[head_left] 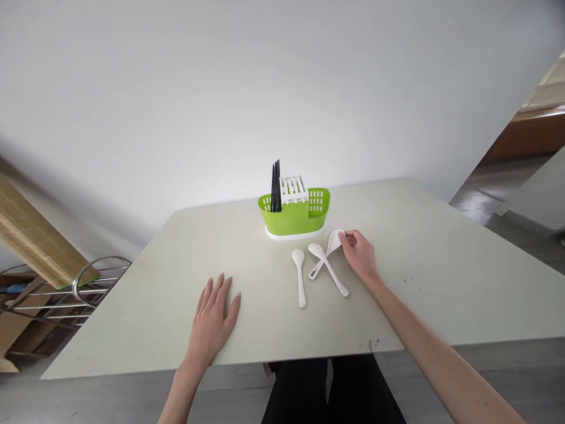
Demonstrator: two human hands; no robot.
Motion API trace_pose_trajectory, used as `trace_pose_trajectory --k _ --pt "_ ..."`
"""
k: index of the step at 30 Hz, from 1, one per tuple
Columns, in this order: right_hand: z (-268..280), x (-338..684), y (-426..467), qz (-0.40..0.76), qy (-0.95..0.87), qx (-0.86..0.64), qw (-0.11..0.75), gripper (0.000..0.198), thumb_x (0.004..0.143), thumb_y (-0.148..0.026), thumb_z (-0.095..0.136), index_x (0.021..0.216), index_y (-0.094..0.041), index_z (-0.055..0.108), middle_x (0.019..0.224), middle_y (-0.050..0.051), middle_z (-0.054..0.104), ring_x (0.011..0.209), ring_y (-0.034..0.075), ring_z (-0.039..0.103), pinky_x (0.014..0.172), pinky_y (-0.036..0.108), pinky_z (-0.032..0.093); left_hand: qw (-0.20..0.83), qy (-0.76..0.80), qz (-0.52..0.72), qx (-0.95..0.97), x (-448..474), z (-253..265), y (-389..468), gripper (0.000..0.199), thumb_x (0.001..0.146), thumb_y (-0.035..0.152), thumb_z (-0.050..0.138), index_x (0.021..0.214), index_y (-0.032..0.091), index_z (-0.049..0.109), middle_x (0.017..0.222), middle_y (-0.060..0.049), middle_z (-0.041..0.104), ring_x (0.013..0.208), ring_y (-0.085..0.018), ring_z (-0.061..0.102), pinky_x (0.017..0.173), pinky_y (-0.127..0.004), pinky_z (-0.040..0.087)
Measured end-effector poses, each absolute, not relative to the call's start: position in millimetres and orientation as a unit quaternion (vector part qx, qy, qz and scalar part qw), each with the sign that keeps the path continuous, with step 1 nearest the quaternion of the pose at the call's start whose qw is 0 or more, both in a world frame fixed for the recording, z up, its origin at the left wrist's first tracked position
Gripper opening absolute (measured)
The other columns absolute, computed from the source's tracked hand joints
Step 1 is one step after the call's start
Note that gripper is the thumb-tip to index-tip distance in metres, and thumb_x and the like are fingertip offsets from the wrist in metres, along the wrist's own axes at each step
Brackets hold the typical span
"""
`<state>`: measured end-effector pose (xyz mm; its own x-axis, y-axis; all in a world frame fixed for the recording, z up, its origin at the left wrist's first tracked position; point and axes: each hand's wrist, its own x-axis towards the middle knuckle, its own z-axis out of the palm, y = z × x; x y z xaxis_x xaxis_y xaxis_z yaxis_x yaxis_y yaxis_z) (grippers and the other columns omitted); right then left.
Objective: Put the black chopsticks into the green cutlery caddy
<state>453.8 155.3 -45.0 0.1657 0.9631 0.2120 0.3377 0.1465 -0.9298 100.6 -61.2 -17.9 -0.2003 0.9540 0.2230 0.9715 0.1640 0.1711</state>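
Note:
Three white spoons lie on the pale table (145, 306) in front of a green cutlery caddy (295, 217). My right hand (361, 254) pinches the bowl end of one white spoon (329, 250), which crosses over a second spoon (329, 268). The third spoon (301, 277) lies alone to the left. My left hand (214, 321) rests flat on the table, fingers spread, holding nothing. The caddy holds black chopsticks (276, 187) upright in its left part and has a white slotted insert (293, 189).
A white wall stands behind the table. A metal wire rack (66, 294) and a bamboo mat (35, 235) are off the table's left side. Another surface and a wooden floor show at the right.

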Motion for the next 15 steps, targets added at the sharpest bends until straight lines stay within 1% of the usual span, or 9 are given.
trace_pose_trajectory --k 6,12,15 --pt "-44.3 451.3 152.3 0.283 -0.579 -0.569 0.511 0.046 0.092 -0.069 0.055 0.087 -0.024 0.063 0.081 0.006 0.075 0.073 0.023 0.068 0.076 0.036 0.05 0.034 -0.76 -0.145 -0.633 100.3 -18.3 -61.0 0.066 0.106 0.06 0.038 0.159 0.022 0.044 0.17 -0.005 0.035 0.16 -0.033 0.023 0.128 -0.056 0.03" --pt "-40.0 450.0 147.7 0.19 -0.606 -0.56 0.532 0.044 0.096 -0.066 0.05 0.088 -0.024 0.06 0.079 0.005 0.073 0.07 0.021 0.066 0.074 0.033 0.047 0.037 -0.757 -0.149 -0.635 100.7 -18.6 -61.0 0.065 0.106 0.058 0.039 0.159 0.022 0.045 0.17 -0.006 0.035 0.16 -0.033 0.025 0.128 -0.057 0.03" --pt "-38.5 450.0 146.5 0.164 -0.606 -0.563 0.537 0.043 0.097 -0.065 0.049 0.09 -0.024 0.059 0.078 0.004 0.072 0.068 0.021 0.065 0.072 0.033 0.046 0.045 -0.753 -0.152 -0.638 100.7 -19.1 -61.2 0.063 0.106 0.057 0.04 0.158 0.023 0.046 0.169 -0.006 0.036 0.159 -0.034 0.026 0.128 -0.057 0.031"
